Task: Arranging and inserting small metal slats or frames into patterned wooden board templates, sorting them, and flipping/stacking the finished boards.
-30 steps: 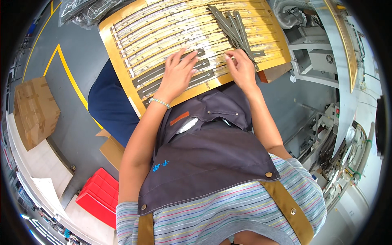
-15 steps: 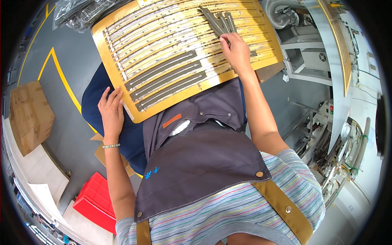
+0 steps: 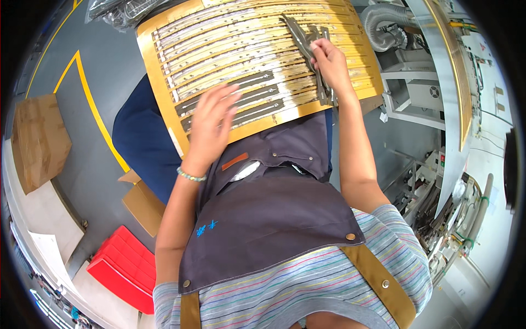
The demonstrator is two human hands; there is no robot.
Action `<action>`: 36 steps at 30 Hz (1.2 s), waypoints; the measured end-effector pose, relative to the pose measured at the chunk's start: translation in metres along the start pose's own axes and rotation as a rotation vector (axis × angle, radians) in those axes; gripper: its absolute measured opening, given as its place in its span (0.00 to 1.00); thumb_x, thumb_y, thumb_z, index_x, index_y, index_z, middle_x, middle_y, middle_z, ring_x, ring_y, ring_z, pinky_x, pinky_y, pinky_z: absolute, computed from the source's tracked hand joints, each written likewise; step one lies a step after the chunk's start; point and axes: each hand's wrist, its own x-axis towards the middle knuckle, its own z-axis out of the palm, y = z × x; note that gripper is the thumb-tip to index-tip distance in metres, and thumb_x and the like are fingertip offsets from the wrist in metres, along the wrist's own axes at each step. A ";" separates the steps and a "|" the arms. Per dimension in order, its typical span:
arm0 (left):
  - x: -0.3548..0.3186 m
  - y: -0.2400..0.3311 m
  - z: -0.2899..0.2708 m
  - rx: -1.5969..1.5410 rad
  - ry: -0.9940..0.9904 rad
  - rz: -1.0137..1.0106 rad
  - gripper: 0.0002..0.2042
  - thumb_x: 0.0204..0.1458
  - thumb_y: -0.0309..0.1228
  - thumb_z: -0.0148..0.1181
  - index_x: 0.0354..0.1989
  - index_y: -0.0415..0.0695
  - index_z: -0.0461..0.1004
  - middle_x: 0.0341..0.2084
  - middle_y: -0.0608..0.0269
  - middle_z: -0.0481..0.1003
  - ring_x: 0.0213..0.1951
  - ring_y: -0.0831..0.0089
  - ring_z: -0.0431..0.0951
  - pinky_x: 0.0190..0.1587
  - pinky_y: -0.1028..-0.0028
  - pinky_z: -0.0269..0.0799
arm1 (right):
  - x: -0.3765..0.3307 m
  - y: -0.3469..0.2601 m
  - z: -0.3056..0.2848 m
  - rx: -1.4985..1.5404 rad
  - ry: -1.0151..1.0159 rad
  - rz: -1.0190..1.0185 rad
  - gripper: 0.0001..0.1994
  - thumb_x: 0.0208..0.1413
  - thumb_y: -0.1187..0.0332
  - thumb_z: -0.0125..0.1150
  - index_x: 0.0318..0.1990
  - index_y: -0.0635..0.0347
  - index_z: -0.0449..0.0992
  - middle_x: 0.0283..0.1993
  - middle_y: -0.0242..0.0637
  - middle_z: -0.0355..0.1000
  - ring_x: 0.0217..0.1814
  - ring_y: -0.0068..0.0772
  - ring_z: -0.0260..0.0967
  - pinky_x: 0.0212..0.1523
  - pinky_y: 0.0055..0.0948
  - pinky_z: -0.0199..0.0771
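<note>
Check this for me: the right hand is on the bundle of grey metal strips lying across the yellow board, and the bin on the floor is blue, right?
Not quite. The head view shows the bin is red, not blue. The right hand does rest on the grey metal strips across the yellow board.

Matt yellow-brown board [image 3: 164, 93], cardboard by the look, ruled with long strips [image 3: 241, 49] of pale, faintly shiny metal; darker grey metal strips [image 3: 257, 101] near the lower edge. Dull grey metal bars [image 3: 307, 41] bunched under the bare right hand [image 3: 331, 63]. Beaded bracelet [image 3: 191, 175] glinting at the left wrist. Matt grey cloth apron [image 3: 268, 219] with tan straps and small bright metal rivets. Glossy red plastic bin [image 3: 118, 268]. Plain brown cardboard [image 3: 38, 137] on smooth grey floor [image 3: 98, 159].
</note>
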 end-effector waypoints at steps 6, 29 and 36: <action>0.026 0.038 0.017 0.026 0.115 -0.025 0.11 0.63 0.26 0.67 0.52 0.38 0.82 0.49 0.56 0.84 0.55 0.59 0.82 0.63 0.62 0.74 | -0.078 -0.086 0.027 0.185 -0.660 -0.166 0.09 0.71 0.64 0.61 0.44 0.61 0.80 0.28 0.32 0.74 0.30 0.21 0.72 0.34 0.30 0.73; -0.023 -0.124 -0.033 -0.080 0.338 -0.798 0.06 0.62 0.25 0.68 0.43 0.35 0.84 0.33 0.62 0.85 0.32 0.81 0.82 0.39 0.76 0.77 | 0.014 -0.011 0.079 0.248 -0.659 0.125 0.09 0.66 0.63 0.71 0.38 0.56 0.81 0.30 0.22 0.76 0.31 0.12 0.68 0.32 0.19 0.66; -0.013 -0.118 -0.018 0.194 0.354 -0.757 0.06 0.58 0.25 0.68 0.42 0.40 0.82 0.29 0.60 0.81 0.28 0.68 0.81 0.37 0.68 0.78 | 0.038 0.002 0.091 0.237 -0.653 0.197 0.08 0.65 0.62 0.72 0.37 0.53 0.80 0.28 0.21 0.75 0.24 0.09 0.64 0.22 0.16 0.60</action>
